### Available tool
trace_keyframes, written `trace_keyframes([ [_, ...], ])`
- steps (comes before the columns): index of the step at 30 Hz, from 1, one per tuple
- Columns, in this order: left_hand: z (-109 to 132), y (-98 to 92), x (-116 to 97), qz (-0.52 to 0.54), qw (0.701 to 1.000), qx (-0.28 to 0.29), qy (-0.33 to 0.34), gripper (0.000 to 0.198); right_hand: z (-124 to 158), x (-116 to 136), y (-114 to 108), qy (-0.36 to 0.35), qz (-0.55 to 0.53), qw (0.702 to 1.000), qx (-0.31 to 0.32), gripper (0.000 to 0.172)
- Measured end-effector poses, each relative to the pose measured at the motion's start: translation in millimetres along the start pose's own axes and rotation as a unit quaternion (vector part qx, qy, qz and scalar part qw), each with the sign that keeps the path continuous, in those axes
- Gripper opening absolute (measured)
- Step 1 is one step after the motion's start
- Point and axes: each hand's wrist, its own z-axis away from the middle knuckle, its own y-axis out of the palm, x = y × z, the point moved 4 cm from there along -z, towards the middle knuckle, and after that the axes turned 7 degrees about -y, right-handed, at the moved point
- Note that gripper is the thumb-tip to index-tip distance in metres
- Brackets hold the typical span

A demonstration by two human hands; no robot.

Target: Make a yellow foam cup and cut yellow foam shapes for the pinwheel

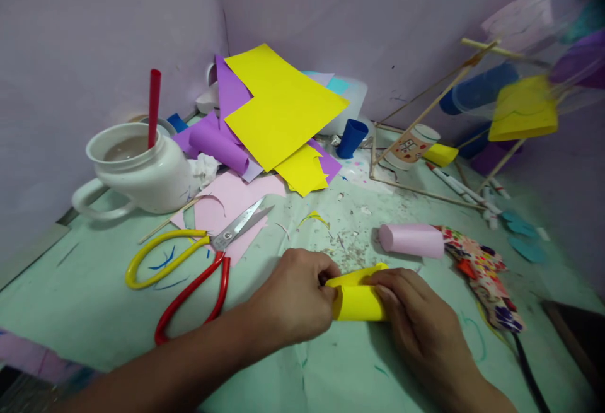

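Head view: one curled yellow paper, grasped at opposite ends by fingers of left hand and right hand, presumably against unrolling.

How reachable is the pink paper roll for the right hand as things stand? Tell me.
Probably yes: the pink paper roll lies just beyond the right hand, nothing visibly between them, though that hand is occupied holding yellow paper.
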Motion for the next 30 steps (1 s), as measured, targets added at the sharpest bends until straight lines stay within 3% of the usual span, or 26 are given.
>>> trace_keyframes([
  [13, 4.7, 0.4, -5.1, 0.001, 0.996, -0.065, 0.059, 0.018, 1.4, -1.9, 2.7, 0.038, -0.036, 0.999, -0.012, 0.018],
  [17, 2.9, -7.5, -5.1, 0.063, 0.996, -0.06, 0.002, 0.017, 6.8, -10.6, -12.1, 0.126, -0.114, 0.982, -0.087, 0.022],
  [19, 1.6, -12.1, -2.9, 0.088, 0.994, -0.051, -0.026, 0.017, 10.6, -17.9, -21.8, 0.199, -0.187, 0.951, -0.145, 0.026],
  [21, 0.0, -14.7, 1.9, 0.117, 0.991, -0.04, -0.047, 0.016, 12.3, -24.3, -26.2, 0.261, -0.302, 0.902, -0.167, 0.026],
  [24, -2.1, -13.5, 14.6, 0.222, 0.97, -0.026, -0.101, 0.016, 9.5, -26.5, -23.6, 0.306, -0.519, 0.787, -0.132, 0.027],
  [26, -2.5, -10.7, 17.8, 0.246, 0.965, -0.003, -0.095, 0.013, 6.6, -23.0, -22.6, 0.301, -0.618, 0.72, -0.095, 0.032],
  [28, -1.3, -8.5, 17.0, 0.245, 0.966, 0.016, -0.075, 0.009, 4.3, -17.8, -24.8, 0.273, -0.657, 0.699, -0.066, 0.034],
  [30, 1.0, -7.3, 14.7, 0.229, 0.971, 0.025, -0.064, 0.007, 3.1, -11.4, -28.0, 0.236, -0.663, 0.709, -0.039, 0.036],
])
